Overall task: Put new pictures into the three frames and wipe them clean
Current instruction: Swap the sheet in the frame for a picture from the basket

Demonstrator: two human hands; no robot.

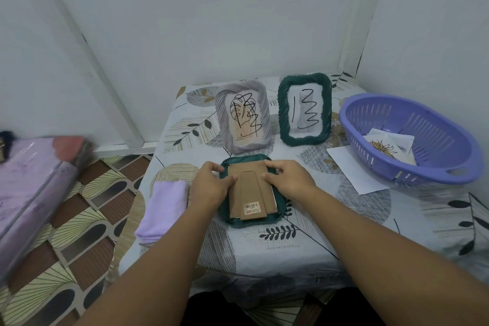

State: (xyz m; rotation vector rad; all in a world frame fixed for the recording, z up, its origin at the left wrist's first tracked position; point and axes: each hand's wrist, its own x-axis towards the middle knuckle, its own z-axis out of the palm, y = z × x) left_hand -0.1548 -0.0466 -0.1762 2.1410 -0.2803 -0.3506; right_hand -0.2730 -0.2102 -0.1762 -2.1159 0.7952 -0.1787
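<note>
A dark green frame (248, 222) lies face down on the table in front of me, its brown cardboard back (250, 193) with a fold-out stand and a barcode sticker facing up. My left hand (210, 185) grips the frame's left edge, thumb on the cardboard. My right hand (288, 180) grips the right edge, fingers curled at the top right corner. Behind stand a grey frame (242, 116) and a second green frame (304, 109), both with black scribbles on their pictures. A folded lilac cloth (162, 209) lies to the left.
A purple plastic basket (412, 140) at the right holds printed pictures (389, 147); a white sheet (354, 169) sticks out from under it. The table (370, 219) has a leaf-patterned cover and sits in a wall corner. A wrapped purple bundle (31, 182) lies on the floor at left.
</note>
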